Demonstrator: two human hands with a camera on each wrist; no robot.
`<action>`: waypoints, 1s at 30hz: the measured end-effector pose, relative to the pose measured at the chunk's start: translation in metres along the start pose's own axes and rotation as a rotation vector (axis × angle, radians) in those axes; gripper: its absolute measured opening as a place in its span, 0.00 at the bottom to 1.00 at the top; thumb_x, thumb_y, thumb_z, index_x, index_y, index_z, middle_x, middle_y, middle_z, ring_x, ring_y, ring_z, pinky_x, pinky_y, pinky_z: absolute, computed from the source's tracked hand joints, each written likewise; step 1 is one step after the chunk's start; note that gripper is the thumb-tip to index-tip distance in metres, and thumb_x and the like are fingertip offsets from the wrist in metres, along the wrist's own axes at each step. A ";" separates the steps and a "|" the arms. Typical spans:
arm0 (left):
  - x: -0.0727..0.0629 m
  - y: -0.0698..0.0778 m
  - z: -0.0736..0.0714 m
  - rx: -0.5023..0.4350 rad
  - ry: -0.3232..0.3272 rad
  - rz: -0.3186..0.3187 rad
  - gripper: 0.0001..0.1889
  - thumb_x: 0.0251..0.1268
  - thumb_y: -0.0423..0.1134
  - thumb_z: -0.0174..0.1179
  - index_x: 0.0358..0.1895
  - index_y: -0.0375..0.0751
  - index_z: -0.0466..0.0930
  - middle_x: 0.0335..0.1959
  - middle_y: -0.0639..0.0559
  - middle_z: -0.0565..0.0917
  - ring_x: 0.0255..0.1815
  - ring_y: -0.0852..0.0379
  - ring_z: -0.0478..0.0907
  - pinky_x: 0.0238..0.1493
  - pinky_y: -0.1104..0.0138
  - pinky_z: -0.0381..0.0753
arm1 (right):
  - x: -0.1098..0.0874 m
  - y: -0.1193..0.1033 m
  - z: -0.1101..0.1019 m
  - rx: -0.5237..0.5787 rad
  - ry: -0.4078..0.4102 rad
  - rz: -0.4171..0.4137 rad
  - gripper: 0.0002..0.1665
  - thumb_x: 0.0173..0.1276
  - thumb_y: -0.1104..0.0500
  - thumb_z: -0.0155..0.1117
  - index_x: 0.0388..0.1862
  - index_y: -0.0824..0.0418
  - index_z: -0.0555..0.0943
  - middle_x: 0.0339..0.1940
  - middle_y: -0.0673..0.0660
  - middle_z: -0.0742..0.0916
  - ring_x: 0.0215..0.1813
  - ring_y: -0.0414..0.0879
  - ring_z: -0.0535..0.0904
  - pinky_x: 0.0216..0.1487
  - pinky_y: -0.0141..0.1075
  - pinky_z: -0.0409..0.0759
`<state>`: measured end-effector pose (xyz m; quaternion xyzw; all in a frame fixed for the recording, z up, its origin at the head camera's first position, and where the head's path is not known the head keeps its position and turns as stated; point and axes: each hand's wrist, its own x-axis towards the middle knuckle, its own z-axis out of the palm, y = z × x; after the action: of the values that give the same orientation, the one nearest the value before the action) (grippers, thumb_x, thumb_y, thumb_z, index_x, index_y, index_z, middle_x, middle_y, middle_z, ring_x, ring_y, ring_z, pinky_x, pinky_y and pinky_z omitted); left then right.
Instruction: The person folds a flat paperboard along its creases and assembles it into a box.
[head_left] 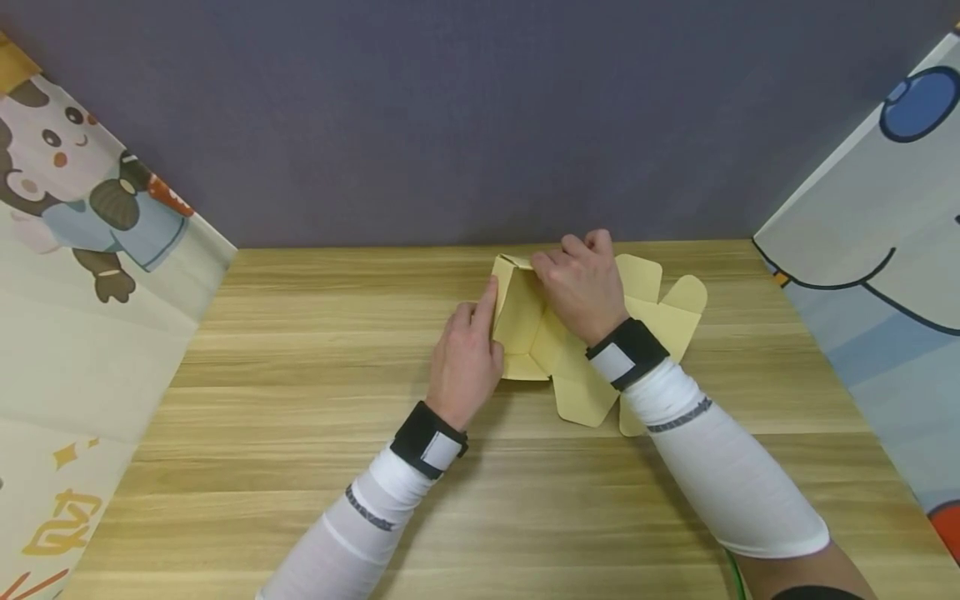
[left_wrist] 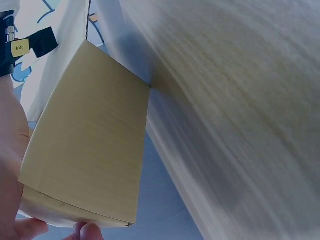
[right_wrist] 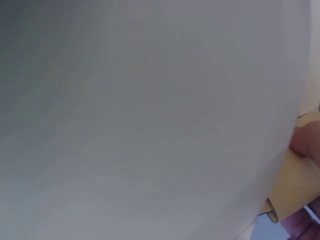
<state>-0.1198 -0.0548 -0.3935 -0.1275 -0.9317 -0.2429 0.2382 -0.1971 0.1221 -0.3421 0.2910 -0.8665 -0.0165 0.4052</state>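
Observation:
A partly folded yellow cardboard box (head_left: 525,321) stands on the table, its hollow inside facing the head camera. Its unfolded lid and flaps (head_left: 678,325) spread to the right. My left hand (head_left: 467,358) holds the box's left side, index finger extended along the wall and thumb by the front edge. In the left wrist view, fingertips show below the box's broad outer panel (left_wrist: 90,135). My right hand (head_left: 581,283) pinches the far upper edge, fingers bent over it. The right wrist view shows its thumb on the cardboard (right_wrist: 297,182); a blurred pale surface fills most of that view.
The wood-grain table (head_left: 300,375) extends around the box. A dark grey panel (head_left: 480,125) rises close behind it. Cartoon-printed sheets (head_left: 75,333) stand along the left and right sides. A green cord (head_left: 735,575) lies by the right forearm.

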 end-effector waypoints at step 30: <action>0.057 0.021 -0.044 0.093 0.086 0.215 0.10 0.58 0.31 0.64 0.44 0.39 0.80 0.41 0.48 0.83 0.44 0.51 0.78 0.48 0.65 0.81 | 0.016 -0.015 -0.031 0.002 -0.082 -0.103 0.14 0.65 0.71 0.55 0.23 0.57 0.82 0.20 0.56 0.85 0.27 0.51 0.73 0.47 0.50 0.67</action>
<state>-0.1445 -0.0524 -0.3230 -0.2052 -0.9118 -0.1776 0.3081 -0.1757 0.1080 -0.3144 0.3345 -0.8664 -0.0485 0.3675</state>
